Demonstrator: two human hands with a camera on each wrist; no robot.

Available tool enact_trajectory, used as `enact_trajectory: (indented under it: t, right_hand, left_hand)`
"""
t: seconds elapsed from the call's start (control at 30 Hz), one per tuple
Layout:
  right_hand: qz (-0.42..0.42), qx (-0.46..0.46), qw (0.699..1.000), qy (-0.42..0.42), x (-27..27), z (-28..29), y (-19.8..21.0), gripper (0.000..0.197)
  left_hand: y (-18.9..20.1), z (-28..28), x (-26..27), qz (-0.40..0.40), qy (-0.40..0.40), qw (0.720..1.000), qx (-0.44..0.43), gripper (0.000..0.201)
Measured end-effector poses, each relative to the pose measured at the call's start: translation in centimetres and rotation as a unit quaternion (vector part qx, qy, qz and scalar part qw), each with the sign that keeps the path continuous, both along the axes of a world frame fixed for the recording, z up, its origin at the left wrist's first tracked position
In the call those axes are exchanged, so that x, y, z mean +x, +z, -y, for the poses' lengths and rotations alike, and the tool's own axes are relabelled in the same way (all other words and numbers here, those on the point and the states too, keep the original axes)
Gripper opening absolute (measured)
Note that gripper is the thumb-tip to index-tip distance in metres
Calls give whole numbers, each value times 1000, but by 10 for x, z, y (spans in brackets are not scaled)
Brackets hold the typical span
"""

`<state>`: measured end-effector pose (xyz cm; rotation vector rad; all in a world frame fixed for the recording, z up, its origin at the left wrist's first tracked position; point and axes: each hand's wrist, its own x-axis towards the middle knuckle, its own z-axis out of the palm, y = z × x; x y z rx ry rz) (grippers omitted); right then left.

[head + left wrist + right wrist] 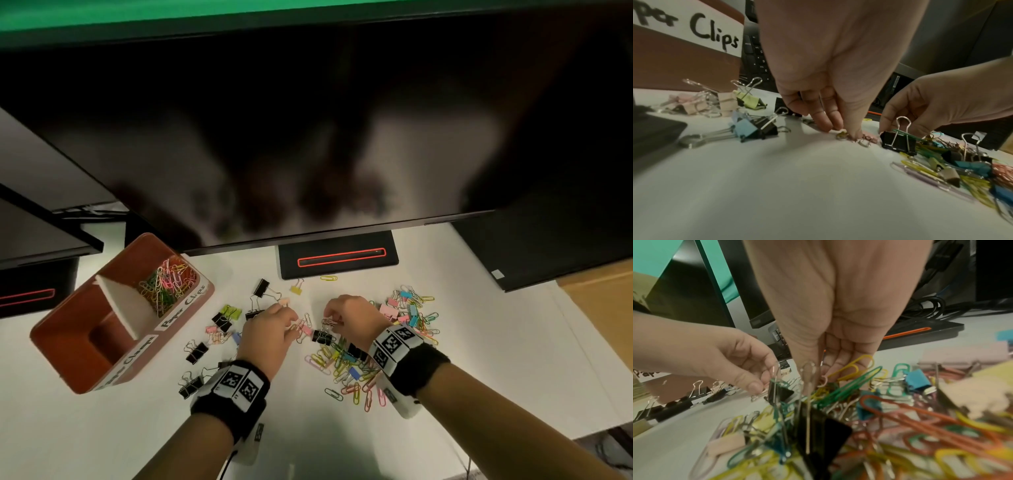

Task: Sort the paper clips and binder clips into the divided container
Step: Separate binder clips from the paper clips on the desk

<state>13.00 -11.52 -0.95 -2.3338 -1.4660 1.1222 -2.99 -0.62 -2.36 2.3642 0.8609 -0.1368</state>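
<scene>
Lower centre of the head view: left hand [270,329] pinches loose paper clips [301,327] on the white desk [137,428]; right hand [349,317] pinches clips beside a black binder clip [322,336]. Tangled wires may drag that binder clip along. Middle left: divided container [65,356], paper-clip section part-filled, its other section apparently empty, where a mixed handful could land.

On the table [479,342]: divided container [68,342] at far left, paper clips [168,284] in its rear compartment. Right of it, scattered binder clips [195,351]. Further right, a mixed pile of clips [356,370]. Between the 2 groups, left hand [267,334] and right hand [349,317], side by side. Behind everything, a monitor base [339,258].
</scene>
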Motion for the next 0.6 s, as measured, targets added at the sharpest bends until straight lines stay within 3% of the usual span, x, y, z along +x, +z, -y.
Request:
enact_trajectory:
  t: [0.2,0.3,0.4,0.6]
  right_hand:
    - [4,-25,1000,-4,-1,-3,2,17]
    - [11,-18,1000,7,-2,-2,4,17]
    - [4,-17,1000,12,1,0,6,17]
    - [-18,9,1000,10,5,10,22,18]
  left_hand:
    - [2,4,4,-50,-10,998,37,20]
    - [7,6,7,-97,-44,991,79,10]
    - [5,9,8,-143,-111,973,140,30]
    - [1,11,2,-97,-115,978,145,30]
